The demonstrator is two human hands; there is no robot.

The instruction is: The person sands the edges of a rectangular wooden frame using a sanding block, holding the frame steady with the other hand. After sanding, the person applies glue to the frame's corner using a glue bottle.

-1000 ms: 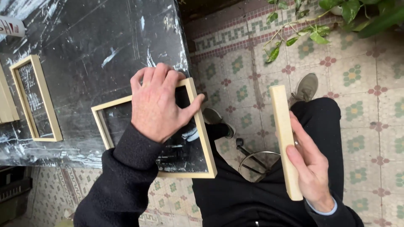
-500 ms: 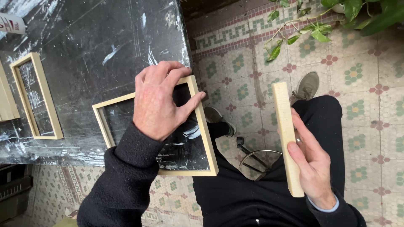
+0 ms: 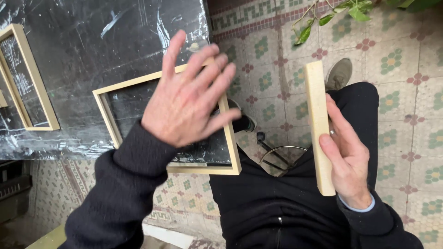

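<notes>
Two pale wooden frames show on the black, paint-smeared tabletop [image 3: 115,32], and one more sliver of pale wood at the far left edge may be a third, though too little of it is in view to tell. The left frame [image 3: 32,78] lies flat, well apart from the hands. The nearer frame [image 3: 138,87] lies at the tabletop's corner, its near right part jutting out past the edge over the tiled floor [image 3: 401,55]. The left hand [image 3: 184,106] is spread above this frame, fingers [image 3: 207,69] apart and straight, gripping nothing; whether the palm touches the wood cannot be told.

The frame looks light and stiff, with thin rails joined at the corners, so it likely twists or cracks at a joint if levered by one rail. A hold across a corner or on two opposite rails seems safest. The bare wood looks dry and not slippery.

To the right, one flat wooden block [image 3: 318,124] stands on end in the right hand [image 3: 348,161], thumb on its front face and fingers wrapped behind it, closed around the lower half. It too looks light and rigid. Below are dark trousers, one shoe [image 3: 338,74] and a stool's metal ring [image 3: 281,154]; plant leaves [image 3: 341,14] hang at the top right.
</notes>
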